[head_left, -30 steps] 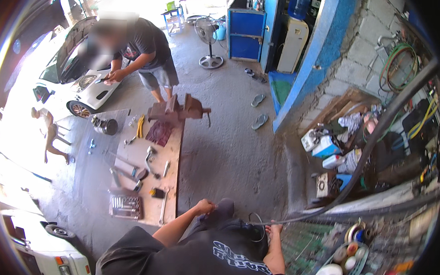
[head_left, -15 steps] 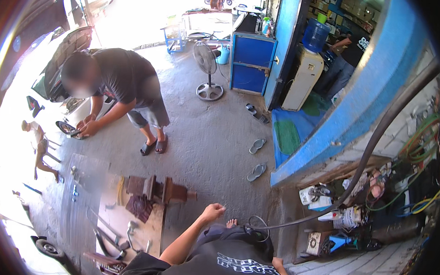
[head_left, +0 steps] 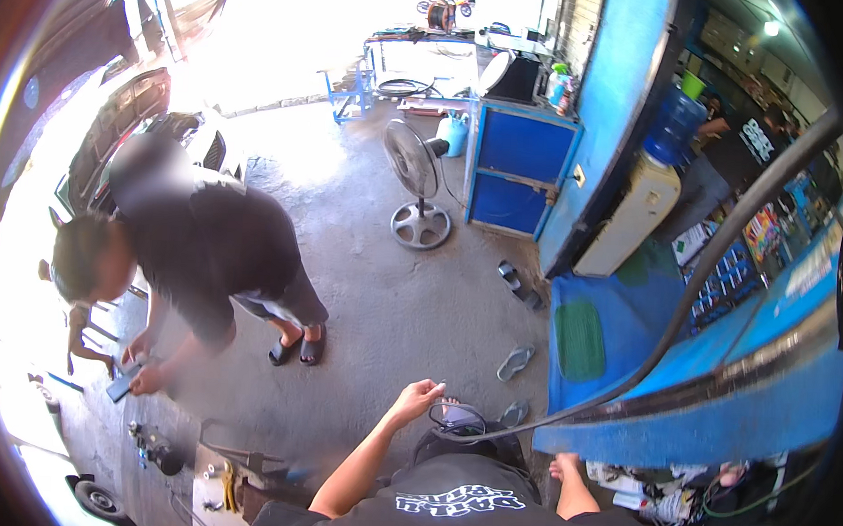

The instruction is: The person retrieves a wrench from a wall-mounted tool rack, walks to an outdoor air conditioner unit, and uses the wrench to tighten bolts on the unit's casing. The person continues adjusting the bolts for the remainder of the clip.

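- The person's left hand (head_left: pixel 418 401) is hovering over the grey concrete floor (head_left: pixel 391 323), fingers bending inward; I can't tell whether they're gripping anything.
- A long black cable (head_left: pixel 711 264) is looping just beside that hand.
- The right hand (head_left: pixel 566 466) is hanging near the blue-painted wall (head_left: pixel 715 436), fingers curling, their grip impossible to tell.

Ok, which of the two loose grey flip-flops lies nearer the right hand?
The lower grey flip-flop; the upper grey flip-flop lies farther off, nearer the dark sandals.
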`<state>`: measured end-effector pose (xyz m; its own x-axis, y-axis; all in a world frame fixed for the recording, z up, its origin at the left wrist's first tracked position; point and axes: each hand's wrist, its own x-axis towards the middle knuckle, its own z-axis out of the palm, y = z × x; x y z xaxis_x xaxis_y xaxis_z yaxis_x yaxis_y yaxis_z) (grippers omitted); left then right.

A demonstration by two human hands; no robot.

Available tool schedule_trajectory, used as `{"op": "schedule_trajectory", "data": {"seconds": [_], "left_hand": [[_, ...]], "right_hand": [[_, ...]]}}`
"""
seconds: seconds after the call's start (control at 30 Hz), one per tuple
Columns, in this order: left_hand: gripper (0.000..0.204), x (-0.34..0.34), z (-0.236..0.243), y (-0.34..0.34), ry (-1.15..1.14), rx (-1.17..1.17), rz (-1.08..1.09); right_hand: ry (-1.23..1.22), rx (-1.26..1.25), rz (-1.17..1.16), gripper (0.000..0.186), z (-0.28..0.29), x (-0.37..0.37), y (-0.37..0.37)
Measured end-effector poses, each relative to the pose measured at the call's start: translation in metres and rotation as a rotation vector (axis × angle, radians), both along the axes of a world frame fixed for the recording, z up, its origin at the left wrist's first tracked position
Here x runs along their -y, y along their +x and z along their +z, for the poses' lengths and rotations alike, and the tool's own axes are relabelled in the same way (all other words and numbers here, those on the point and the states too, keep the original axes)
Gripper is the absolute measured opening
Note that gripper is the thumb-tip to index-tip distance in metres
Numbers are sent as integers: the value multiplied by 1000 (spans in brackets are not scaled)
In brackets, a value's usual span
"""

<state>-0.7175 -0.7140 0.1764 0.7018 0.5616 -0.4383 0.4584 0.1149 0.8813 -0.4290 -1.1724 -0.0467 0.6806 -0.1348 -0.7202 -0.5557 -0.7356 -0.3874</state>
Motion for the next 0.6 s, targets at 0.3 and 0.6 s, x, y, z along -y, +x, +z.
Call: {"op": "schedule_trajectory", "data": {"seconds": [0.3,0.6], "left_hand": [[35,-269,59,3,-103,26,491],[30,-590,101,33,-7,73,667]], "right_hand": [[270,403,1072,24,56,-676,125],[915,180,1308,21,301,-1152,-6]]}}
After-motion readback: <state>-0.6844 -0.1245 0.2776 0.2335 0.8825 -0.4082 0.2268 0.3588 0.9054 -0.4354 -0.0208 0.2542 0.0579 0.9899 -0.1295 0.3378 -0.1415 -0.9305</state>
